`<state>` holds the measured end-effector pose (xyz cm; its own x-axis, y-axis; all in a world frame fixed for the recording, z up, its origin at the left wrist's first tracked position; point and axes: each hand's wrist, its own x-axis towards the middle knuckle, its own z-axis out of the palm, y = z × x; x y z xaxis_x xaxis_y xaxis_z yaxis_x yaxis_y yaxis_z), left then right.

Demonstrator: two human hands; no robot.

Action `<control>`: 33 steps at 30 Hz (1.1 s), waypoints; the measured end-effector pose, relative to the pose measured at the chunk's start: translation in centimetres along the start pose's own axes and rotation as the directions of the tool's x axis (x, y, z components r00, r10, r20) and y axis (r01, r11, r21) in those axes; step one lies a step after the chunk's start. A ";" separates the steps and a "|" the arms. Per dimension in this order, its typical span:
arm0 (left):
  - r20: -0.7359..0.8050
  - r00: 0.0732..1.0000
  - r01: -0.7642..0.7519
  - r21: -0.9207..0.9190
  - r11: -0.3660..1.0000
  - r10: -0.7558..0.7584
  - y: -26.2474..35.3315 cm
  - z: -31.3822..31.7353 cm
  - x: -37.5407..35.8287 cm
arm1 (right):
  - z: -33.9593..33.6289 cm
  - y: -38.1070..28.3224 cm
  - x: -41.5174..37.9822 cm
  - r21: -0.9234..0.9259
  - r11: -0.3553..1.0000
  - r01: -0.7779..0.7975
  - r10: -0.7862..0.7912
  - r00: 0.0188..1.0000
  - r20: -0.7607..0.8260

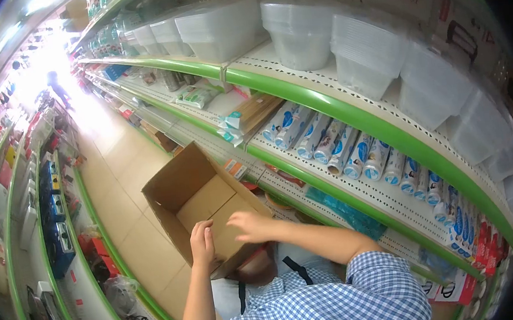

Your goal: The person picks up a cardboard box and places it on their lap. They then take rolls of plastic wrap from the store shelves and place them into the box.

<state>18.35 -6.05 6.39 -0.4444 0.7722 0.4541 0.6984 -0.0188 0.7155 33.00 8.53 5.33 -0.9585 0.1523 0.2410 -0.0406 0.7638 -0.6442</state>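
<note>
An open cardboard box (209, 201) stands in front of my body, its bare inner bottom and walls showing. Over the near side of the box, my left hand (202, 243) is raised with its fingers stretched out, holding nothing. My right hand (252, 227) reaches across from the right, palm turned down, with bent fingers slightly apart and nothing visible in them. The two hands face each other with a gap between them. A brown round-looking item (258, 266) sits partly hidden below the box, near my legs.
On the right shelf are stacked clear plastic containers (366, 47) above a row of wrapped rolls (343, 145). Flat brown packs (258, 113) jut out beside the rolls. Left shelves carry blue boxes (60, 240). The tiled aisle floor (125, 194) runs between; a distant person (57, 89) stands in glare.
</note>
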 end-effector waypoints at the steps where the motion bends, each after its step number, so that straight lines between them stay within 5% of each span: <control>1: -0.037 0.999 0.012 -0.076 0.997 -0.014 0.0 0.1 -0.1 | 2.5 -0.3 0.6 0.111 0.994 0.020 -0.020 1.000 -0.001; 3: -0.110 0.993 0.026 -0.228 0.973 -0.052 0.2 0.5 -0.7 | 5.5 -2.1 1.4 0.169 0.985 0.022 -0.012 0.998 -0.060; 6: -0.170 0.985 -0.019 -0.296 0.955 -0.033 0.2 1.1 -1.3 | 5.8 -5.6 2.5 0.262 0.939 -0.223 0.148 0.950 0.276; 9: -0.184 0.983 -0.052 -0.231 0.972 0.009 0.4 1.1 -1.9 | 9.0 -4.5 2.5 0.172 0.958 -0.228 0.193 0.961 0.196; 12: -0.266 0.960 0.026 -0.212 0.977 -0.084 0.1 0.6 -2.6 | 8.7 -2.9 0.9 0.198 0.968 -0.152 0.180 0.975 -0.132; 15: -0.297 0.906 0.248 -0.201 0.948 -0.300 -0.5 0.0 -4.5 | 1.9 -4.2 -1.0 0.444 0.808 -0.387 0.486 0.864 -0.131; 16: -0.217 0.893 0.344 -0.242 0.907 -0.396 -0.9 -0.5 -5.3 | 0.9 -3.5 -1.8 0.484 0.834 -0.266 0.444 0.844 -0.301; 17: -0.027 0.908 0.416 -0.075 0.906 -0.419 -1.3 -1.2 -5.8 | -0.2 -2.8 -2.7 0.500 0.855 -0.139 0.399 0.793 -0.461; 19: 0.328 0.796 0.433 0.279 0.857 -0.509 -0.2 -2.7 -6.6 | -3.2 -1.5 -4.7 0.440 0.897 -0.037 0.334 0.708 -0.622; 20: 0.351 0.858 0.170 0.496 0.852 -0.375 -0.3 -2.5 -7.5 | -4.7 -1.9 -5.7 0.619 0.783 0.060 0.430 0.667 -0.609; 21: 0.364 0.852 0.124 0.557 0.821 -0.376 0.1 -2.2 -7.7 | -6.0 -2.6 -6.6 0.759 0.630 0.165 0.524 0.631 -0.572; 23: 0.391 0.841 0.023 0.667 0.745 -0.375 1.3 -1.8 -7.6 | -8.2 -3.1 -7.8 0.737 0.614 0.282 0.497 0.587 -0.639; 25: 0.368 0.845 0.028 0.695 0.718 -0.389 0.6 -1.2 -7.8 | -9.5 -2.1 -8.9 0.481 0.826 0.293 0.308 0.481 -0.821; 27: 0.355 0.853 0.025 0.705 0.709 -0.383 0.4 -1.0 -7.8 | -11.6 -3.4 -10.0 0.527 0.792 0.307 0.425 0.342 -0.838; 33: 0.342 0.875 0.015 0.688 0.726 -0.342 0.2 -1.2 -8.0 | -15.2 -1.4 -10.8 0.124 0.985 0.121 0.100 0.182 -0.978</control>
<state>21.40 -13.02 3.55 -0.4359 0.8996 -0.0284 0.8862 0.4345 0.1606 47.66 15.30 14.66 0.0973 0.7180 0.6892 -0.1907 0.6931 -0.6951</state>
